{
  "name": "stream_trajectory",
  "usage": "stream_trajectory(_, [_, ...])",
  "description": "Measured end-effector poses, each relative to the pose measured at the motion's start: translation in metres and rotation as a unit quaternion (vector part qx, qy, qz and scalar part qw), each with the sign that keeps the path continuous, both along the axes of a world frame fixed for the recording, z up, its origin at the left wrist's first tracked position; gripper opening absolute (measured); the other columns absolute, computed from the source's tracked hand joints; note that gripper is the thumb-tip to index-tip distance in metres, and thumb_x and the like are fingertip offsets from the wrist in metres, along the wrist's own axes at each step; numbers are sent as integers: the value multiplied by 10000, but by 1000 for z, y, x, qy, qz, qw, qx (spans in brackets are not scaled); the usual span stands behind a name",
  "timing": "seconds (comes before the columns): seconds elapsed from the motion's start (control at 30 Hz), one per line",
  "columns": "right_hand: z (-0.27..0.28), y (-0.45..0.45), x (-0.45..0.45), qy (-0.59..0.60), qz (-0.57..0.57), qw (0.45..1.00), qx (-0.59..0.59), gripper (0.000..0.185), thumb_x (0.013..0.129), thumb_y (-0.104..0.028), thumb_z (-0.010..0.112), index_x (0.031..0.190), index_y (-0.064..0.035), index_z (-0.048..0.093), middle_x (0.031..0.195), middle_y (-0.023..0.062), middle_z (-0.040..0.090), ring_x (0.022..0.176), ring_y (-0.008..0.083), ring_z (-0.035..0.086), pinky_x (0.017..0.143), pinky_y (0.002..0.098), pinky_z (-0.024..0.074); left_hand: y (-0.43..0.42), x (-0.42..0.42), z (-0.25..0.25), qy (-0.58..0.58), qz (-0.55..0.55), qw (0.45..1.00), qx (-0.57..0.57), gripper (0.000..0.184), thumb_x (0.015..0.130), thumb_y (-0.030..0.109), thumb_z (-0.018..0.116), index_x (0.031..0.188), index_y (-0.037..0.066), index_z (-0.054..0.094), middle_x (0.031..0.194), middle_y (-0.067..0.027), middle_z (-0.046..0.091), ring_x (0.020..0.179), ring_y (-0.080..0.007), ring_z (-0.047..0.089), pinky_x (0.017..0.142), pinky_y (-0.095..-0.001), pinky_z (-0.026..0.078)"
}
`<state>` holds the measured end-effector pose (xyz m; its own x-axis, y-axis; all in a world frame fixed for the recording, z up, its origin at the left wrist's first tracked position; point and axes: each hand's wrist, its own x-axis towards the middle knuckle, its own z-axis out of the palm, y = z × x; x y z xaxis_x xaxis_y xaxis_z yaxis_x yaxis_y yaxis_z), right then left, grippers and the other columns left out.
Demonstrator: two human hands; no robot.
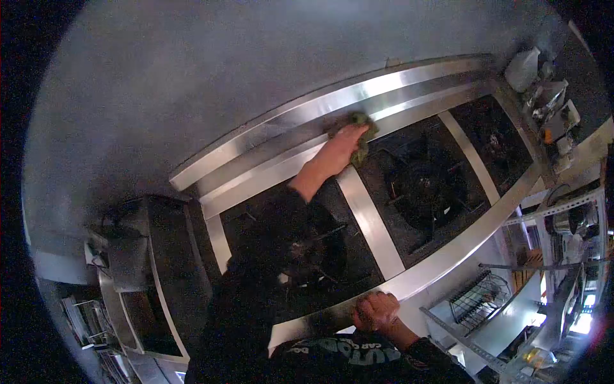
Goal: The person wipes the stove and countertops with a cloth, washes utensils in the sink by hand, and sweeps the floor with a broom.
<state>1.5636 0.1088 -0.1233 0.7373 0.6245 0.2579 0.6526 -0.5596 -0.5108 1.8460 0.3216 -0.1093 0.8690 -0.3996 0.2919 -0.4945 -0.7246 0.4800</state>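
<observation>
My left hand (345,142) reaches across the stove, closed on a dark green cloth (362,152). The cloth presses against the steel strip at the back of the cooktop, below the raised splashback (281,125). Part of it is hidden under my fingers, so I cannot tell whether it is a rag or a scouring pad. My right hand (377,311) is curled into a fist at the stove's steel front edge (441,269), with nothing visible in it. Between the two hands lie a steel divider (371,221) and black burner wells with a round burner (427,192).
Beyond the stove's right end stand a white plastic jug (522,69) and several small containers. A wire rack (481,297) sits on shelving at lower right. At left is another dark-topped unit (169,256) with a steel edge. A grey wall (211,70) rises behind.
</observation>
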Motion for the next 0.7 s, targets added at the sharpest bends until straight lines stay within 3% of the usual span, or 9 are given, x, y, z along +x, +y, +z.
stream_trajectory(0.13, [-1, 1, -3, -26, -34, 999, 15, 224, 609, -329, 607, 621, -110, 558, 692, 83, 550, 579, 260, 539, 457, 390, 407, -17, 19, -8, -98, -3, 994, 37, 336, 789, 82, 344, 1117, 39, 403, 1099, -166, 445, 1034, -293, 416, 882, -345, 347])
stream_trajectory(0.2, [1, -1, 0, 91, 2, 987, -134, 244, 613, -352, 596, 646, -111, 572, 666, 88, 546, 575, 266, 537, 472, 399, 409, -3, 14, -4, -88, 16, 994, 60, 327, 777, 77, 350, 1094, 32, 422, 1072, -164, 462, 1009, -296, 430, 866, -347, 357])
stream_trajectory(0.23, [0, 1, 0, 96, 2, 986, -134, 244, 613, -352, 596, 646, -111, 572, 666, 88, 546, 575, 266, 537, 472, 399, 409, 8, 8, -6, -77, 35, 993, 82, 320, 765, 72, 356, 1070, 26, 440, 1044, -163, 480, 983, -299, 443, 849, -349, 368])
stream_trajectory(0.3, [-2, 5, 4, -62, -25, 998, 11, 225, 510, -239, 639, 546, -128, 447, 538, 44, 419, 440, 202, 425, 382, 330, 301, 42, -16, -4, -58, 62, 992, 93, 292, 751, 67, 367, 1015, 23, 483, 974, -162, 514, 920, -312, 470, 808, -365, 386])
stream_trajectory(0.4, [6, 8, 4, -38, -22, 999, -22, 219, 500, -215, 630, 538, -117, 438, 536, 51, 423, 442, 214, 432, 386, 339, 306, 126, -80, -14, -65, 114, 983, 131, 336, 682, 25, 462, 1016, 40, 503, 938, -167, 526, 889, -337, 476, 792, -383, 389])
stream_trajectory(0.47, [-8, 8, 0, -43, -33, 998, -15, 173, 506, -186, 616, 556, -108, 470, 546, 58, 431, 452, 222, 443, 392, 347, 311, 175, -134, 1, -56, 158, 982, 91, 400, 616, -22, 499, 1009, 46, 516, 930, -172, 530, 869, -351, 475, 779, -392, 392])
stream_trajectory(0.5, [-4, 9, -2, -46, -28, 998, -14, 173, 506, -186, 616, 556, -108, 470, 546, 58, 431, 452, 222, 443, 392, 347, 311, 198, -162, 2, -79, 193, 973, 96, 399, 610, -45, 481, 997, 44, 524, 951, -178, 527, 878, -362, 470, 793, -396, 387])
stream_trajectory(0.57, [4, 10, 1, -29, -26, 999, -29, 141, 521, -168, 605, 594, -112, 498, 563, 62, 444, 467, 224, 450, 411, 350, 321, 246, -198, -5, -17, 247, 967, 63, 398, 627, -59, 467, 1001, 66, 524, 987, -171, 525, 945, -361, 459, 854, -392, 355])
stream_trajectory(0.7, [-5, 9, -3, -86, -35, 996, -6, 138, 534, -161, 598, 626, -114, 507, 580, 62, 450, 480, 223, 452, 430, 349, 329, 229, -199, -1, -29, 277, 959, 54, 413, 619, -56, 502, 1006, 88, 528, 992, -131, 535, 934, -327, 476, 851, -391, 355])
